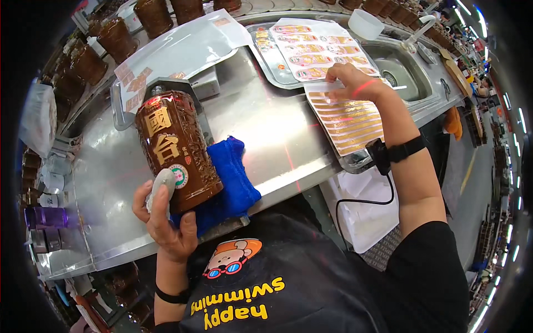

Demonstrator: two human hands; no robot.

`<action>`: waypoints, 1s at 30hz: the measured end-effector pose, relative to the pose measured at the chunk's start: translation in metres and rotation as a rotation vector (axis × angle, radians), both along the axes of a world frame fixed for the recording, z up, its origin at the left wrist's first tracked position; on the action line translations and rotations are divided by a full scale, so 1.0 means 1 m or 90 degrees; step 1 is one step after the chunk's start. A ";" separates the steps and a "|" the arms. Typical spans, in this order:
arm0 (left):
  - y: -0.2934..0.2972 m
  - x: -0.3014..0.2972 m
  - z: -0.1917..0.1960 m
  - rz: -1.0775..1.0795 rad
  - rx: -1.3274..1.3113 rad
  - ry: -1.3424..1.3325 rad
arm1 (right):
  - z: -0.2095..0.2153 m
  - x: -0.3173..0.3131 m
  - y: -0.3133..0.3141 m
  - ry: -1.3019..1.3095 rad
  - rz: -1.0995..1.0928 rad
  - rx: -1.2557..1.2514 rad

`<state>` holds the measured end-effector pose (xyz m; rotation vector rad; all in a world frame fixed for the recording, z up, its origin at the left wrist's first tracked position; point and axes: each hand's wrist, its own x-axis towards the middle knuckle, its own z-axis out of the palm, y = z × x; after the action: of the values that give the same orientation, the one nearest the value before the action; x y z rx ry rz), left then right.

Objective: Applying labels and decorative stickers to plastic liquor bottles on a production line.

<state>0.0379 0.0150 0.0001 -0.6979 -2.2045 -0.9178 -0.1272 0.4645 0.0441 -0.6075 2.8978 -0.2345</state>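
A brown glossy bottle with raised gold characters and a round green-and-white sticker lies tilted on a dark stand, its base toward me. Beside and under its lower end is a folded blue cloth. My left hand is at the bottle's base, fingers curled around a pale grey pad that touches the bottle near the round sticker. My right hand reaches over a sheet of gold strip labels, thumb and fingers apart at its upper edge. Whether a fingertip touches a strip I cannot tell.
A sheet of oval red-and-gold labels lies on a metal tray. Another tray with a white sheet stands behind the bottle. A sink and white bowl are far right. Several brown bottles line the left and back.
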 end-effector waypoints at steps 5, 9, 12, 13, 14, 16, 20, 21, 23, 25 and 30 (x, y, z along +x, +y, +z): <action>-0.003 0.000 0.002 -0.009 -0.035 -0.010 | -0.005 -0.004 -0.001 -0.047 -0.065 -0.035; 0.001 0.000 -0.001 -0.017 0.017 -0.014 | -0.014 -0.006 0.008 0.000 -0.057 -0.150; 0.003 -0.003 -0.003 -0.025 0.029 -0.002 | -0.016 -0.001 0.012 0.087 -0.056 -0.257; 0.003 -0.003 -0.001 -0.022 0.028 0.000 | -0.014 -0.001 0.010 0.088 -0.053 -0.258; 0.003 -0.003 0.001 -0.029 0.026 -0.004 | -0.011 0.001 0.008 0.121 -0.047 -0.254; 0.001 -0.001 0.005 -0.025 0.022 -0.004 | 0.001 0.009 -0.011 0.154 -0.029 -0.253; 0.007 0.000 0.030 -0.017 0.047 -0.034 | 0.049 0.044 -0.067 0.163 0.082 -0.228; 0.011 -0.004 0.039 -0.019 0.058 -0.044 | 0.059 0.056 -0.088 0.183 0.126 -0.237; 0.019 -0.012 0.066 -0.046 0.037 -0.068 | 0.078 0.084 -0.137 0.204 0.200 -0.298; 0.029 -0.013 0.090 -0.059 0.032 -0.129 | 0.086 0.106 -0.178 0.149 0.261 -0.361; 0.029 0.002 0.083 -0.042 0.038 -0.138 | 0.071 0.130 -0.221 0.132 0.321 -0.437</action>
<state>0.0401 0.0440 0.0830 -0.6736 -2.3433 -1.1347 0.0027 0.2432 0.1147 -1.5058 2.6724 -1.1604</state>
